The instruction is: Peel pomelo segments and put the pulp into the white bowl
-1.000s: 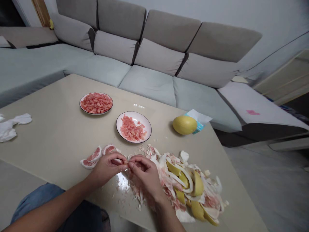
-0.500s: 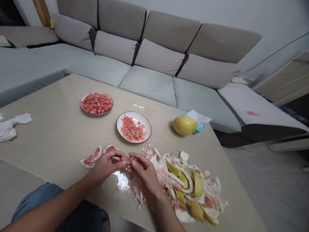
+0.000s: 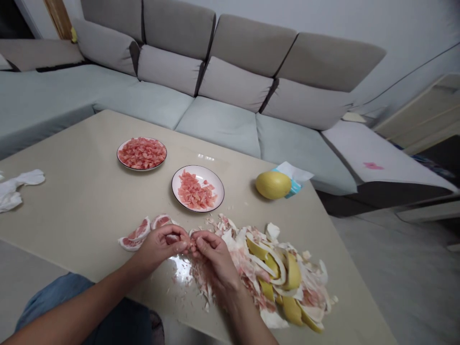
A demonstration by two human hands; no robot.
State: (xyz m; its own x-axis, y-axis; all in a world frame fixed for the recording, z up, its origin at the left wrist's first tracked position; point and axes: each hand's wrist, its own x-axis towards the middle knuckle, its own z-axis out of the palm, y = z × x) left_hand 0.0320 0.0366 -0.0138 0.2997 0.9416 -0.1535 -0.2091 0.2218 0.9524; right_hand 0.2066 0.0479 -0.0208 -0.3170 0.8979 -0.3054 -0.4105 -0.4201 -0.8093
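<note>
My left hand [image 3: 160, 248] and my right hand [image 3: 213, 259] meet fingertip to fingertip just above the table's near edge, both pinched on one small pink pomelo piece [image 3: 173, 238]. Left of them lie two peeled pomelo segments [image 3: 138, 234]. To the right spreads a heap of yellow peel and white pith [image 3: 283, 282]. Behind the hands stands a white plate [image 3: 217, 182] partly covered with pink flesh bits, and farther left a second plate [image 3: 122, 162] heaped with them.
A whole yellow pomelo [image 3: 273, 185] rests at the beige table's [image 3: 72, 201] right side beside a tissue pack [image 3: 293, 175]. Crumpled white tissue [image 3: 14, 187] lies at the far left. A grey sectional sofa [image 3: 223, 115] wraps behind the table.
The hands stay together over the same spot, with only small finger movements on the piece. The view has shifted slightly.
</note>
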